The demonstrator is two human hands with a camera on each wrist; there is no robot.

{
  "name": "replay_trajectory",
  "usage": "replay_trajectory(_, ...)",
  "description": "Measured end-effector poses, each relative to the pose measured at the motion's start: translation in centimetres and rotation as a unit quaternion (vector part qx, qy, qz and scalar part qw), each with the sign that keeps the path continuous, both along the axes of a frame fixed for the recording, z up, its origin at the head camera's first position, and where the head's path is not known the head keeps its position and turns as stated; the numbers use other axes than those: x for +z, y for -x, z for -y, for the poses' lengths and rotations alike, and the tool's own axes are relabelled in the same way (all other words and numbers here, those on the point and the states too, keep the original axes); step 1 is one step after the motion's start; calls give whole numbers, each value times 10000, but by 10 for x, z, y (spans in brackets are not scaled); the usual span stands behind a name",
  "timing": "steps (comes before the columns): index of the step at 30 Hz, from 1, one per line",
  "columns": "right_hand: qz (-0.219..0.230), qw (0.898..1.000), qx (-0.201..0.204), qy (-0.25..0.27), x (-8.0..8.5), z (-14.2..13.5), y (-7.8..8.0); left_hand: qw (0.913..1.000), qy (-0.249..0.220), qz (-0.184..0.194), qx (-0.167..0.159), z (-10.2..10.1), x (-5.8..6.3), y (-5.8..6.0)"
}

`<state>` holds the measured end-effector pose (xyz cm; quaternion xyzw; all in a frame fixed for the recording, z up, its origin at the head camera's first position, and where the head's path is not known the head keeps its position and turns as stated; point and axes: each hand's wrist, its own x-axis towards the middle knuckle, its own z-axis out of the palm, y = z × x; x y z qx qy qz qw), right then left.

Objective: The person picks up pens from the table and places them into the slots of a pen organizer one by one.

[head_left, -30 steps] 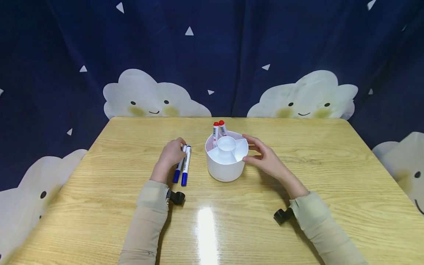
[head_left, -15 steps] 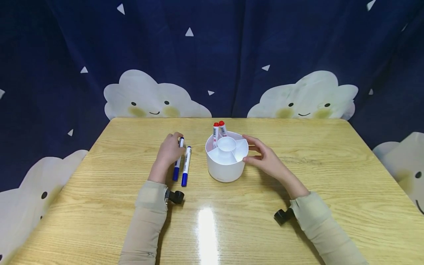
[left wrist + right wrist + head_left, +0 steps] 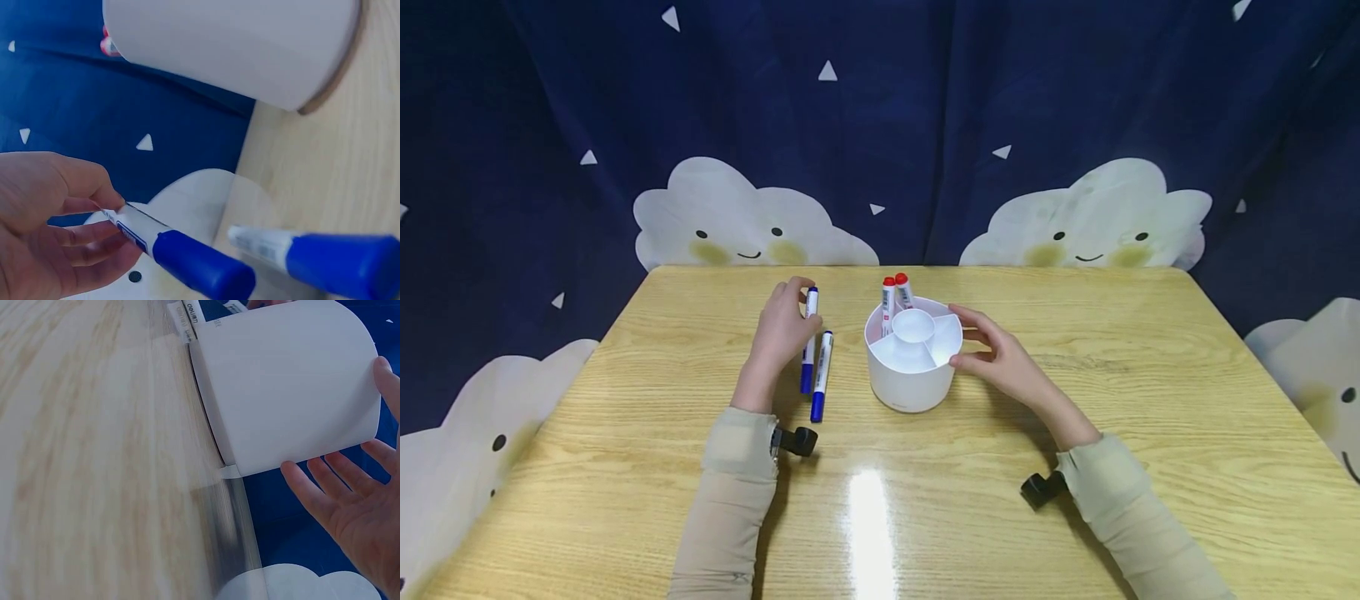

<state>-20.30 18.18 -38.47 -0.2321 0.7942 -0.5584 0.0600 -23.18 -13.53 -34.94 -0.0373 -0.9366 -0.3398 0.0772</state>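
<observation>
My left hand [image 3: 781,327] pinches a white marker with a blue cap [image 3: 808,358] between thumb and fingers. In the left wrist view the capped end of that marker [image 3: 201,265] points away from the palm. Just to its right, a second blue-capped marker [image 3: 822,371] lies on the table. A round white pen organizer [image 3: 908,388] with several compartments stands upright beside them. My right hand [image 3: 1006,360] holds the organizer's right side, thumb at the near rim and forefinger at the far rim. Two red-ended markers, one [image 3: 888,307] beside the other [image 3: 905,292], stand in its back-left compartment.
The wooden table [image 3: 1112,383] ends at a dark blue curtain [image 3: 910,125] printed with clouds and triangles. Black wrist cameras, one on the left sleeve [image 3: 799,442] and one on the right [image 3: 1039,491], stick out over the table.
My left hand has moved away toward the table's back edge, taking one blue-capped marker with it and out from beside the other. My right hand and the organizer have stayed in place.
</observation>
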Motion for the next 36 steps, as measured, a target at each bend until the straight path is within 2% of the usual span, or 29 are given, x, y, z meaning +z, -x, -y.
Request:
replay_trajectory(9,6,9999,29,130,4,2,-2,9975,-271,-658,-18,-12,22,-6)
replay_trajectory(16,-6,9999,67,155,5,2,-3,9883,-536,-1426,-53,-22,36,-11)
replay_trajectory(26,18,9999,78,126,1,1,-2,9639,-1009,-2446,-300,-34,49,-17)
replay_trajectory(33,2,9999,78,140,0,1,0,9457,-1359,-2916,-461,-44,59,-21)
replay_trajectory(36,-3,9999,59,120,0,1,0,9385,-1592,-3009,-575,-50,62,-22)
